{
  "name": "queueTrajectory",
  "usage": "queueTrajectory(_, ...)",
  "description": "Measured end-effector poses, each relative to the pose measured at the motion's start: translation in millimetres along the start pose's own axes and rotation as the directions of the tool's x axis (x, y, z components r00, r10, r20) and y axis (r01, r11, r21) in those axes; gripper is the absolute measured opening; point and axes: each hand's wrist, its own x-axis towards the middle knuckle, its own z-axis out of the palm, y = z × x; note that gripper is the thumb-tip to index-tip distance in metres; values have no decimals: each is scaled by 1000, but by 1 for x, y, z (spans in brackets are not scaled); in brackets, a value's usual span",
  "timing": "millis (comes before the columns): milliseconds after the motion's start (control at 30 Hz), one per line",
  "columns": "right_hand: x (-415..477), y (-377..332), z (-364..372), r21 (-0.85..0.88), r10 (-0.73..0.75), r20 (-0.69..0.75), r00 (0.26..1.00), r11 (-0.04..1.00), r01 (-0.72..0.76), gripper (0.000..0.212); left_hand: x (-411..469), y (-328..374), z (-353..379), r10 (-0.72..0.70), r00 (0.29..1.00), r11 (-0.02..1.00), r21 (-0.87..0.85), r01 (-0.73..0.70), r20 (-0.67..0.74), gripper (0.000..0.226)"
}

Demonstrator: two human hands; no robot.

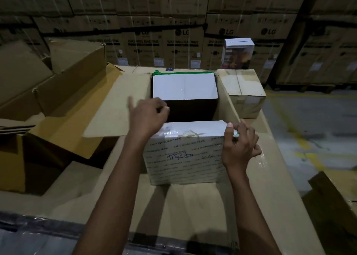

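Warehouse, wall of stacked washing machine cartons [181, 42], open cardboard boxes [58, 92], painted concrete floor [309, 123]

1 view, head-worn, wide-angle; sits above and just behind taped box [183, 154], close; faces forward and down; taped box near frame centre; washing-machine cartons [182, 42] well beyond taped box, along top edge.

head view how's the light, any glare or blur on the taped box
Head view: dim overall, the white box brightest; soft glare on the taped box; left hand slightly motion-blurred; stacked cartons at the back bow from the wide lens; deep shadow inside the open carton.
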Motion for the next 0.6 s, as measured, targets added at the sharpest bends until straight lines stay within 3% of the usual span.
queueTrajectory(67,1,0,-1,-17,-5,18,1000,1000,6,45,21,3,14,-12,927,994,106,-30,375,49)
queueTrajectory(100,2,1,-2,-26,-8,27,1000,1000,9,46,29,2,19,-51,872,981,189,-48,487,56)
queueTrajectory(167,3,1,-3,-37,-8,49,999,999,10,46,38,3,24,-135,789,958,283,-52,600,60)
queueTrajectory(267,1,-1,-9,3,8,79,997,1000,-8,50,44,1,23,-175,705,978,202,46,688,50)
queueTrajectory(367,6,7,-18,214,51,211,976,972,-97,74,44,-3,21,-53,843,996,-31,82,535,33)
queueTrajectory(467,18,11,-29,373,108,398,911,888,-268,72,35,5,-4,36,986,971,-240,4,161,36)
queueTrajectory(533,22,7,-40,496,113,481,869,783,-376,59,21,12,-34,53,992,921,-379,-94,-117,37)
queueTrajectory(600,25,6,-51,545,117,522,845,716,-436,55,-4,14,-65,33,974,821,-549,-153,-223,32)
